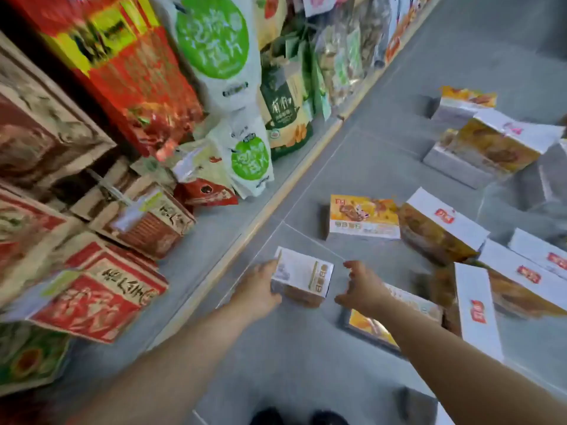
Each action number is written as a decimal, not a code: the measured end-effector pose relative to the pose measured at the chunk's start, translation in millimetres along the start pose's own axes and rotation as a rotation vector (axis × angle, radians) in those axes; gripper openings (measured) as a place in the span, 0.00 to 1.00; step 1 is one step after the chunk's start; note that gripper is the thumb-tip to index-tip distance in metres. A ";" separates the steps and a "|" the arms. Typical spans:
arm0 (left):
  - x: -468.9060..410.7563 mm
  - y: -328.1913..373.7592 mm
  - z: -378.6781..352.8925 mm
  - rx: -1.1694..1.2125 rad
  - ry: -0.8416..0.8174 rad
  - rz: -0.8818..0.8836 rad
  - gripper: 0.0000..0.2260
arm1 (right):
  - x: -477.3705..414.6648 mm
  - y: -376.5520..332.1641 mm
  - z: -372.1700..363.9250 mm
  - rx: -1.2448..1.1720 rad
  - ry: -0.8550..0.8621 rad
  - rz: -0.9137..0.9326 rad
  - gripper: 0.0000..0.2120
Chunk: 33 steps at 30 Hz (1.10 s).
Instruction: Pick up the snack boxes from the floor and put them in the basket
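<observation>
A white and orange snack box [302, 276] sits on the grey floor between my hands. My left hand [260, 289] touches its left side with the fingers against it. Just right of the box my right hand [360, 291] is spread, a small gap away from it. Several more snack boxes lie scattered on the floor: one flat [363, 217] beyond my hands, one under my right wrist [372, 326], others [441, 231] [477, 311] [497, 145] to the right. No basket is in view.
Low shelving [214, 228] runs along the left, packed with red gift boxes [92, 299], green and white bags [250, 157] and other packets. Its pale edge strip [276, 204] borders the floor. My shoes [297, 418] show at the bottom.
</observation>
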<state>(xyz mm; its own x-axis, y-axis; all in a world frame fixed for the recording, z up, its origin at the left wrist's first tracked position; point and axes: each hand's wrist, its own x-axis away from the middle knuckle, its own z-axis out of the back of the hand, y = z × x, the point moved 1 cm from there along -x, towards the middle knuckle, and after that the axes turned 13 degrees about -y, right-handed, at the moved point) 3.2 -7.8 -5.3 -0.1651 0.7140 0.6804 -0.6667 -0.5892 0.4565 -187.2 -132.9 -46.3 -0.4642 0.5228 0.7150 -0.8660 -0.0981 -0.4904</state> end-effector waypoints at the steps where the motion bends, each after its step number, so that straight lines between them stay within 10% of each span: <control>1: -19.5 -4.1 -9.4 -0.038 0.000 -0.017 0.36 | -16.4 8.9 -7.4 -0.012 -0.024 0.014 0.40; 8: -138.3 -18.7 -53.2 -0.536 0.000 -0.107 0.54 | -101.3 54.0 -49.9 0.202 -0.137 -0.001 0.60; 13: -151.5 -15.6 -49.5 -0.510 0.143 -0.113 0.46 | -116.7 49.8 -52.5 0.079 -0.033 0.090 0.51; 21: -34.8 -25.4 26.8 0.434 0.032 0.205 0.54 | -27.2 -25.3 -3.9 -0.185 -0.178 0.001 0.33; 27: 130.2 2.5 97.0 0.863 0.104 0.266 0.53 | 101.8 -100.0 50.3 -0.383 -0.115 -0.173 0.43; 33: 298.2 13.6 127.9 1.172 0.172 0.281 0.41 | 236.4 -207.0 68.8 -0.544 -0.258 -0.157 0.23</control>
<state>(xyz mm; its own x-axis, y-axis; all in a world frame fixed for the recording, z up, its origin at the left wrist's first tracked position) 37.9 148.7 277.1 -0.3518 0.4953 0.7943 0.4531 -0.6525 0.6075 -130.5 -47.2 258.5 -0.4277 0.2682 0.8632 -0.7399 0.4446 -0.5048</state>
